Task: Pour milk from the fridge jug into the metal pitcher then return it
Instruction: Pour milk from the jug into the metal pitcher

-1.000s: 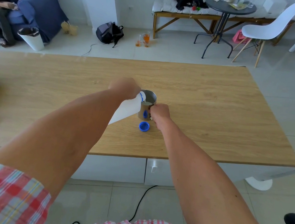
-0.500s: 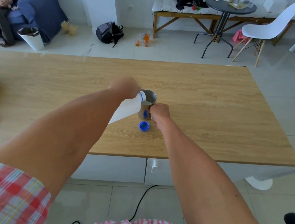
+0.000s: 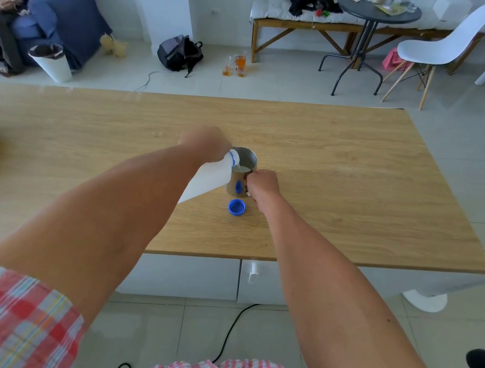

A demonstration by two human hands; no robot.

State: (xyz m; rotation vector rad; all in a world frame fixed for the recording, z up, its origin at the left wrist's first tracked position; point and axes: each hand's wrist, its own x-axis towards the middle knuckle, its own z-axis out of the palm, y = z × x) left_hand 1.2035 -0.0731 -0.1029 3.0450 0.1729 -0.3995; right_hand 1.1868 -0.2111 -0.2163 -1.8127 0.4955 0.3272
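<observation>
Milk jug (image 3: 205, 180), white plastic with a blue ring at its neck, is tipped with its mouth over the rim of the metal pitcher (image 3: 241, 173) near the middle of the wooden table (image 3: 357, 182). The left hand (image 3: 205, 144) grips the jug near its neck from above; the right hand (image 3: 262, 183) has its fingers curled round the pitcher's handle, steadying it. White milk already shows inside the pitcher, so the pour looks well under way, though how full it should get I cannot judge. The blue cap (image 3: 236, 207) lies open side up on the table just near of the pitcher, so capping the jug and taking it back to the fridge are both left to do. No fridge is in view. Far across the tiled floor stand a blue armchair (image 3: 59, 2) at the left with a person seated, a white bin (image 3: 51, 62), a dark backpack (image 3: 179, 53), a bench (image 3: 309, 24), a round black table (image 3: 378, 9) and a white chair (image 3: 435, 45)
</observation>
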